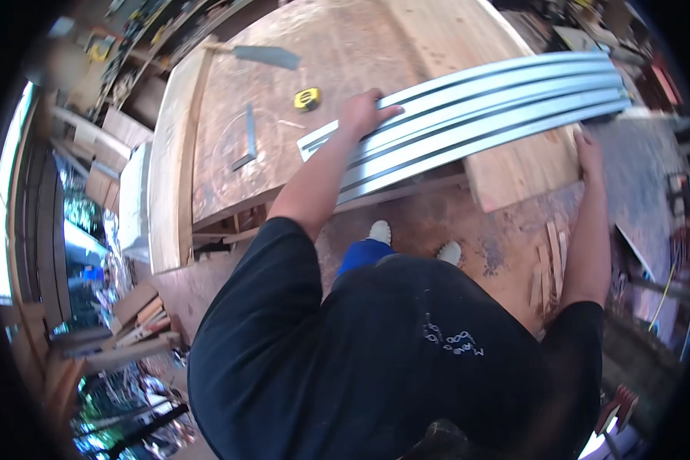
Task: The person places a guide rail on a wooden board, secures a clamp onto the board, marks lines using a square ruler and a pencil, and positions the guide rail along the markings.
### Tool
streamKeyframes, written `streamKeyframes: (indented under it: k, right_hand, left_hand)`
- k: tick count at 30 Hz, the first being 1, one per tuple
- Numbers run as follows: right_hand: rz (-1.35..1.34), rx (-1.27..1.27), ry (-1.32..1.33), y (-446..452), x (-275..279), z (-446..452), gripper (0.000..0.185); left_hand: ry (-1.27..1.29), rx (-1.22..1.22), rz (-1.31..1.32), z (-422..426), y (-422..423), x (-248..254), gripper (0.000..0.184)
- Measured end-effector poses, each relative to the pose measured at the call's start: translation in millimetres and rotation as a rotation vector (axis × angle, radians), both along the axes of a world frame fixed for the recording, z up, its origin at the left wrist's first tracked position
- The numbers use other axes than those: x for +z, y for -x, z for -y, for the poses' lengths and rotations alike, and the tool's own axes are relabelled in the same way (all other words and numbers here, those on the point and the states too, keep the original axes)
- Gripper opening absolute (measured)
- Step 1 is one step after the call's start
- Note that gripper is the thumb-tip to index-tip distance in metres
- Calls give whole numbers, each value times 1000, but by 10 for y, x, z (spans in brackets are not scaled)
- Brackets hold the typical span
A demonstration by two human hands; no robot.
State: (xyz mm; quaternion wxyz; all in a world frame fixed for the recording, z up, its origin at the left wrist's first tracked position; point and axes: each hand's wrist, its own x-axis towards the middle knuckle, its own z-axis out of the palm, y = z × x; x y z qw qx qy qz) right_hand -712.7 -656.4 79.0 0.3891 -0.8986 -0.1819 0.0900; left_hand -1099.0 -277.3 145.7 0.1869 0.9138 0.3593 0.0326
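A long silver metal rail (pixel 498 100) with dark grooves lies at a slant over the workbench, bowed by the lens. My left hand (pixel 362 115) grips it near its left end, with the thumb on the ribbed face. Beneath the rail, a thick wooden board (pixel 521 170) sticks out past the bench's near side. My right hand (pixel 589 153) is closed at the right edge of this board, close below the rail; its fingers are partly hidden. Left of my left hand, a yellow tape measure (pixel 307 99) and a try square (pixel 249 142) rest on the bench.
A handsaw (pixel 264 56) lies on the far left of the wooden workbench (pixel 230 184). Wood strips (pixel 548 264) lie on the floor to the right of my feet. Offcuts (pixel 142 314) are piled at left, and a grey surface (pixel 644 176) stands at right.
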Motion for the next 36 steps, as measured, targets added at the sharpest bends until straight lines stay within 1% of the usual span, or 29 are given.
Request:
streamKeyframes:
  k: [2,3,5,7,8,11,13,14,16,17,18,20,21,22,23,24,25,26,27,28,29,30,32,33,34,35,36]
  right_hand:
    - [106,29,228,160,98,-106,56]
    - [123,43,225,300,166,-205,56]
    - [218,143,482,889,520,-504,63]
    - [155,219,177,1107,241,-719,74]
    - [202,291,242,1251,238,-879,74]
    - [231,256,324,1528,213,-1401,79]
    - [142,212,359,1597,230,-1720,84]
    - [148,208,372,1608,247,-1865,84]
    - [106,179,374,1572,288,-2137,89]
    - [96,193,336,1549,304,-2263,88]
    - [98,184,352,1525,314,-2378,88]
    - [-21,187,202,1627,416,-2634,86]
    - [-24,146,149,1726,444,-2762,83]
    - [176,130,89,1991,524,-2940,68]
    - [373,113,32,2294,574,-3124,54]
    - [543,157,-20,2507,434,-3241,43]
    - [259,276,-139,2896,513,-3398,37]
    - [301,505,-101,3177,383,-3470,29]
    - [292,649,120,3471,139,-3548,24]
    - [162,920,138,3821,414,-3747,22]
    - [229,1070,78,4014,250,-3874,21]
    - [222,1099,78,4174,217,-4017,20]
    - [215,1130,73,4355,142,-4252,20]
    - [257,1135,58,4401,71,-4377,21]
    - [304,1141,42,4433,37,-4502,23]
    - [306,1145,34,4472,35,-4606,23]
    - [300,1126,66,4522,32,-4693,23]
  left_hand:
    - [76,-10,-50,-171,-28,23,67]
    - [50,-44,-34,-251,-56,46,67]
    - [-4,-63,26,-420,-95,44,65]
    - [-18,-70,67,-663,-50,58,63]
    - [-12,-93,71,-811,0,45,63]
    - [20,-124,60,-1273,156,-31,63]
    - [35,-145,36,-1560,227,-85,61]
    - [46,-149,44,-1679,232,-100,61]
    - [24,-172,80,-1872,211,-105,61]
    - [38,-180,85,-1991,215,-113,61]
    - [54,-181,70,-2136,202,-115,61]
    - [83,-194,54,-2467,128,-220,60]
    - [72,-197,53,-2664,40,-317,60]
    - [55,-201,52,-2811,-34,-371,60]
    - [85,-200,-2,-2882,-67,-297,52]
    - [95,-219,-6,-2943,-78,-349,52]
    - [88,-262,-12,-3019,-102,-389,52]
    - [78,-305,-18,-3091,-109,-412,52]
    - [88,-317,-6,-3101,-58,-390,51]
    - [92,-332,-9,-3105,32,-405,51]
    - [19,-333,136,-3096,159,-416,47]
    - [-57,-329,285,-3090,311,-408,44]
    - [-36,-311,608,-2969,848,-196,41]
    - [-36,-220,650,-2914,1194,-125,38]
    - [-134,-85,668,-2895,1568,-262,36]
    - [-186,31,640,-2846,1966,-376,34]
    - [-114,109,538,-2721,2377,-352,35]
